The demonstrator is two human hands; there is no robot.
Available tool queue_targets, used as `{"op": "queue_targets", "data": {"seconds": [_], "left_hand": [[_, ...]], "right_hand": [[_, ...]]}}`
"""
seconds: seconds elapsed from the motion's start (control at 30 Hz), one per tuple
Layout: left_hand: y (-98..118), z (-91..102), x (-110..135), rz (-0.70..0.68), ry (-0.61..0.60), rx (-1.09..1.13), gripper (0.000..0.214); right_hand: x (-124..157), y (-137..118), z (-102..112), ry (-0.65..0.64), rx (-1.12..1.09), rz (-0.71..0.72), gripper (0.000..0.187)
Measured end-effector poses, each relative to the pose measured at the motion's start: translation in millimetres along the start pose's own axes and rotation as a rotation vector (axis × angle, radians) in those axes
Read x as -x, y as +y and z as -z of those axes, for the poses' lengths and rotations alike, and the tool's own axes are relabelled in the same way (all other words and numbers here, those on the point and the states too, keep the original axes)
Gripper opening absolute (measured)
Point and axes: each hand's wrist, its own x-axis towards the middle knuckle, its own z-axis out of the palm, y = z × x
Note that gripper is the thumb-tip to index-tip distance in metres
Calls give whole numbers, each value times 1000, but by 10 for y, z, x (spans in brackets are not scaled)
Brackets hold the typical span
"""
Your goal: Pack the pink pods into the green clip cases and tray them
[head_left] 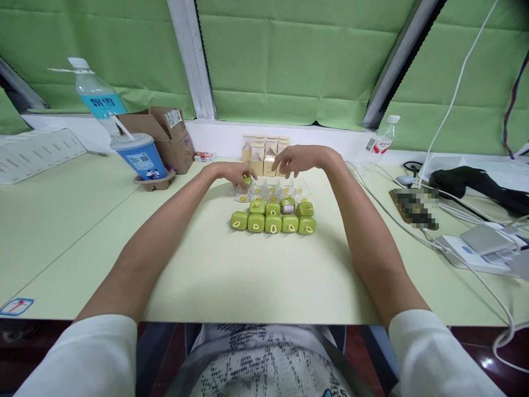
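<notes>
My left hand (231, 172) reaches far across the pale green table (248, 275), its fingers closed round a small green case (247, 180) above a row of clear plastic trays (273, 192). My right hand (294, 160) hovers beside it with fingers curled downward and apart, touching the top of a cream-coloured box (268, 163) among several such boxes (264, 149). Nearer me, several green cases with yellow avocado marks (273, 216) stand in two rows.
A blue paper cup with a straw (142, 157) sits in a holder at left, beside a water bottle (97, 96) and a cardboard box (171, 135). At right lie a second bottle (382, 142), white cables (413, 220), a black object (475, 182) and white devices (483, 248).
</notes>
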Motion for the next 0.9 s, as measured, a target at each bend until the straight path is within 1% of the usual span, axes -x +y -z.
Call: {"op": "queue_targets", "data": {"seconds": [0.07,0.1,0.13,0.2,0.3,0.4,0.5,0.6,0.67,0.8,0.9], "left_hand": [[24,20,42,-24,-31,36,107],[30,39,72,-36,-45,55,107],[29,64,107,-47,-55,70,107],[8,128,186,-55,-48,84,105],[-60,235,290,-16,-2,84,105],[-123,308,338,48,38,79,106],[-139,337,337,67,49,69,103],[-123,343,325,49,47,71,102],[-119,343,320,14,42,90,103],[-165,339,301,-33,24,128,99],[-213,333,273,-19,15,119,95]], "right_hand": [[66,-263,-52,-64,12,151,42],[89,-402,-105,-80,56,189,41],[105,-538,-171,-79,125,198,38],[118,-771,-318,-31,283,147,33],[103,-958,-491,-22,438,84,32],[63,-969,-562,-33,513,111,21],[19,-924,-570,-48,512,178,11],[3,-872,-527,-50,476,230,15],[2,-815,-463,12,422,277,17],[-73,-646,-341,233,186,378,15],[-237,-532,-367,343,12,380,13]]}}
